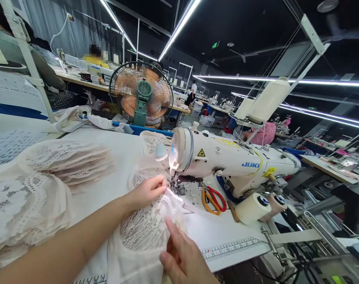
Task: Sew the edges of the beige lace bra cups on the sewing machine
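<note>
My left hand [151, 191] is closed, thumb and fingertips pinching the edge of a cream lace garment piece [145, 228] just left of the needle. That piece runs under the presser foot [175, 185] of a white sewing machine [214, 156], whose lamp lights the spot. Nearer to me, my right hand [183, 252] is over the garment's right edge, slightly blurred. Its thumb and index finger stand apart, with no grip on the fabric showing. Orange-handled scissors [210, 201] and a red-handled tool [217, 197] lie beside the machine's needle plate.
Stacked lace pieces [69, 157] lie on the white table at left. Thread cones [253, 209] stand at right, near a printed ruler strip [232, 248]. A large fan [142, 94] stands behind the table. Co-workers sit at other machines in the background.
</note>
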A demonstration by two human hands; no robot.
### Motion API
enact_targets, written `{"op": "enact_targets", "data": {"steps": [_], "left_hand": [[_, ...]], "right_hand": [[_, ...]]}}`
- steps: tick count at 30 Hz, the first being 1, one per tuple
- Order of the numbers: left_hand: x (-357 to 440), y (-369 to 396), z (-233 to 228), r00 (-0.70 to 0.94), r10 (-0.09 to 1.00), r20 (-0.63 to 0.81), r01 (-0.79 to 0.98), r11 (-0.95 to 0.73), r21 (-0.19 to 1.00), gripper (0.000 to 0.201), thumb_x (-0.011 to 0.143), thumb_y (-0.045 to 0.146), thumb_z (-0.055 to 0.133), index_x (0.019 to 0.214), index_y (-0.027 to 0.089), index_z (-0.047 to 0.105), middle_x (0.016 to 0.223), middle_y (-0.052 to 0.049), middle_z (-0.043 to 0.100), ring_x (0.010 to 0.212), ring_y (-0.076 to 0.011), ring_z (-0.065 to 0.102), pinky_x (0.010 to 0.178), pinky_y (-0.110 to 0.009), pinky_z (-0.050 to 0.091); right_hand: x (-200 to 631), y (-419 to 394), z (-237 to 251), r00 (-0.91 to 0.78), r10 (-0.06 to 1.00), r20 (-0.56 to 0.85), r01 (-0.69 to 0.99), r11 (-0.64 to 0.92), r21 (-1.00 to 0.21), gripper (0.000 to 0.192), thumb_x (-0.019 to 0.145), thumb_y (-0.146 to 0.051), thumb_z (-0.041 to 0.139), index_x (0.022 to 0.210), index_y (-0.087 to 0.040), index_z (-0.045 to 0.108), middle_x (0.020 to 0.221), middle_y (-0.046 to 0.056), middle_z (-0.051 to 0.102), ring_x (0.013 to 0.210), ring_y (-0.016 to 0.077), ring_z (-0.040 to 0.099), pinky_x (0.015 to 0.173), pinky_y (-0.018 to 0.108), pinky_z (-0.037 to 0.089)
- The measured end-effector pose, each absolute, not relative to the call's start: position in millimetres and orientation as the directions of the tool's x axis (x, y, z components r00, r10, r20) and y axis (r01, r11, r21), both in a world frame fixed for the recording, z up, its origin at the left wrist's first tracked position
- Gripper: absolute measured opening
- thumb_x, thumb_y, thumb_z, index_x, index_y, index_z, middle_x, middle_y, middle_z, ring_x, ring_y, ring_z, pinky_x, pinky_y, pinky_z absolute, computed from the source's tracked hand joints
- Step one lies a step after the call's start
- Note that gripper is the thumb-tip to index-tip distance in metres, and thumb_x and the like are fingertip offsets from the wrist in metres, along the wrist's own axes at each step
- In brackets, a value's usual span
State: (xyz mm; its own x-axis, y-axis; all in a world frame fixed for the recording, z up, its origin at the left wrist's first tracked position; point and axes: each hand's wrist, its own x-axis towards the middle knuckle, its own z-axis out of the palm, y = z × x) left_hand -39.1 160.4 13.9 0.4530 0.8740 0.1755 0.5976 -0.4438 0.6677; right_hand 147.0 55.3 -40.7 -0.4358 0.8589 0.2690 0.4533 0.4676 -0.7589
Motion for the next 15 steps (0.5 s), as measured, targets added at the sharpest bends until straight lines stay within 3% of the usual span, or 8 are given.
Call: {"op": "enact_targets", "data": {"steps": [2, 4, 5, 9, 12, 15], "left_hand": [[-39, 164, 8, 0.386, 0.904, 0.183, 0.627, -0.402, 0.667, 0.017, 0.091, 0.029, 0.024, 0.076, 0.023, 0.032, 0.062, 0.004, 0.039, 0.054, -0.013, 0.044, 0.05, -0.023, 0.04], [-42, 166, 3, 0.355, 0.914, 0.193, 0.652, -0.391, 0.65, 0.017, 0.089, 0.027, 0.025, 0.079, 0.022, 0.038, 0.065, 0.003, 0.041, 0.059, -0.0142, 0.046, 0.053, -0.024, 0.041], [-43, 167, 2, 0.35, 0.914, 0.203, 0.658, -0.394, 0.642, 0.016, 0.087, 0.025, 0.029, 0.081, 0.021, 0.044, 0.068, 0.002, 0.045, 0.063, -0.0154, 0.048, 0.056, -0.025, 0.041], [-48, 163, 6, 0.482, 0.875, 0.043, 0.789, -0.455, 0.413, 0.036, 0.075, 0.01, 0.045, 0.102, 0.024, 0.065, 0.081, -0.003, 0.055, 0.069, -0.0206, 0.055, 0.06, -0.029, 0.041], [-43, 155, 15, 0.487, 0.865, -0.123, 0.865, -0.457, 0.206, 0.056, 0.068, 0.002, 0.053, 0.115, 0.028, 0.066, 0.089, -0.006, 0.058, 0.065, -0.0233, 0.06, 0.059, -0.031, 0.043], [-34, 150, 22, 0.427, 0.886, -0.179, 0.904, -0.411, 0.122, 0.061, 0.067, 0.002, 0.056, 0.122, 0.027, 0.063, 0.099, -0.01, 0.061, 0.07, -0.0291, 0.065, 0.061, -0.035, 0.048]], "right_hand": [[138, 60, -31, -0.448, 0.853, 0.268, 0.489, 0.484, -0.725, 0.04, 0.088, -0.04, 0.046, 0.108, -0.014, 0.068, 0.069, 0.007, 0.061, 0.063, 0.0207, 0.055, 0.059, 0.031, 0.045], [135, 68, -24, -0.362, 0.891, 0.275, 0.553, 0.442, -0.706, 0.036, 0.089, -0.035, 0.042, 0.079, -0.016, 0.071, 0.064, 0.006, 0.06, 0.062, 0.0196, 0.054, 0.057, 0.03, 0.043], [135, 72, -21, -0.318, 0.907, 0.275, 0.578, 0.415, -0.703, 0.036, 0.088, -0.032, 0.04, 0.075, -0.017, 0.07, 0.064, 0.006, 0.062, 0.062, 0.0191, 0.055, 0.057, 0.029, 0.042], [147, 83, -20, -0.271, 0.944, 0.189, 0.654, 0.324, -0.684, 0.04, 0.083, -0.03, 0.042, 0.105, -0.012, 0.071, 0.067, 0.007, 0.066, 0.06, 0.0203, 0.058, 0.059, 0.031, 0.045], [152, 84, -17, -0.305, 0.949, 0.082, 0.727, 0.288, -0.624, 0.046, 0.083, -0.028, 0.044, 0.118, -0.009, 0.067, 0.071, 0.009, 0.068, 0.063, 0.0246, 0.062, 0.062, 0.035, 0.048], [151, 85, -12, -0.319, 0.948, 0.021, 0.778, 0.274, -0.565, 0.046, 0.084, -0.025, 0.044, 0.123, -0.011, 0.064, 0.081, 0.011, 0.072, 0.074, 0.0278, 0.066, 0.068, 0.037, 0.051]]}}
